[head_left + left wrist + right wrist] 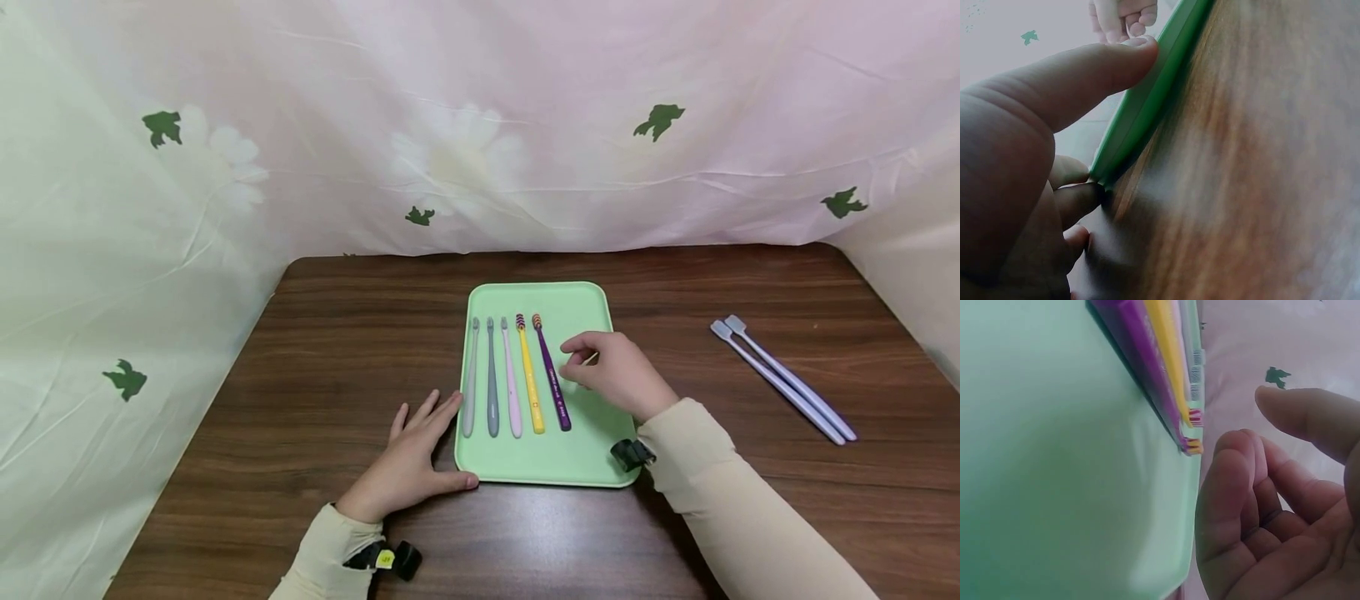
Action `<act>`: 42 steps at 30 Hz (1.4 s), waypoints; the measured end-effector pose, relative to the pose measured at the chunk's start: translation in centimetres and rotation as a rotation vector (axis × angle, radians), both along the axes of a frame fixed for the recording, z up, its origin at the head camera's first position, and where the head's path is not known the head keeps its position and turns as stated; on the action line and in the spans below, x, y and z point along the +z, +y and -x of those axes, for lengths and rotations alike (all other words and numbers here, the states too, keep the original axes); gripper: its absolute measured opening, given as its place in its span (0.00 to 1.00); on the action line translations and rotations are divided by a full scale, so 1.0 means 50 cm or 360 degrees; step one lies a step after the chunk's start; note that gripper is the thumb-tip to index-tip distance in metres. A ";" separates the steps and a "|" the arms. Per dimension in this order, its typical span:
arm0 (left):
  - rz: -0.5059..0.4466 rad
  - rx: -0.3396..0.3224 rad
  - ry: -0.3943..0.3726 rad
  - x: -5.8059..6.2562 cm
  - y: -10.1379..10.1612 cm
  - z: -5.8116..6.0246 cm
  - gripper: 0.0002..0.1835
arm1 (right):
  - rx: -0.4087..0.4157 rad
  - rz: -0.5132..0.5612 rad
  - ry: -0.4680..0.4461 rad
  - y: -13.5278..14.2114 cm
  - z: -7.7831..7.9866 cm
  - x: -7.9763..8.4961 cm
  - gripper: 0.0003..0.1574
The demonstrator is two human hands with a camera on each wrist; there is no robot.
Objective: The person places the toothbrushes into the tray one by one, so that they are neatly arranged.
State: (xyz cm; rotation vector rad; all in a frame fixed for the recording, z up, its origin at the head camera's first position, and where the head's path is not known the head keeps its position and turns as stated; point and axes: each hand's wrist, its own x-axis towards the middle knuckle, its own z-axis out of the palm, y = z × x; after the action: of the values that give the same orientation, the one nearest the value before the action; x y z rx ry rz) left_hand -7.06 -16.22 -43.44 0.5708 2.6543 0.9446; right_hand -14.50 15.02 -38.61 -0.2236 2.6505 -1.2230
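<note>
A row of toothbrushes lies side by side on a light green tray (540,462). From left to right come a pale grey toothbrush (470,392), a darker grey toothbrush (492,392), a pink toothbrush (512,392), a yellow toothbrush (531,383) and a purple toothbrush (554,383). Just right of the purple one, my right hand (618,371) hovers over the tray with bent fingers, thumb and fingertips apart, holding nothing. My left hand (412,462) is spread at the tray's near left corner, its thumb and fingertips against the rim (1138,119).
Two pale blue-lilac toothbrushes (787,383) lie together on the wooden table (360,333), to the right of the tray. A pale patterned cloth (465,167) hangs behind the table and along its sides.
</note>
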 end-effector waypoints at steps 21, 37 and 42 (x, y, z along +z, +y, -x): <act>-0.0005 0.0012 -0.0019 0.002 0.001 0.000 0.59 | -0.0049 -0.0040 0.0120 0.065 -0.048 0.019 0.22; -0.0001 0.0001 -0.0019 0.006 0.001 0.000 0.59 | -0.0066 -0.0104 0.0172 0.119 -0.079 0.016 0.18; -0.0007 0.0005 -0.0025 0.004 0.002 0.000 0.60 | -0.0066 -0.0121 0.0207 0.136 -0.087 0.019 0.19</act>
State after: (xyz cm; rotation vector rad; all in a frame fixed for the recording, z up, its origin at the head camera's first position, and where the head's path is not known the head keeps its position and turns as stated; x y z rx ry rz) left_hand -7.07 -16.14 -43.25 0.5584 2.6405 0.9522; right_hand -10.14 21.83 -37.64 -0.2444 2.8200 -1.1545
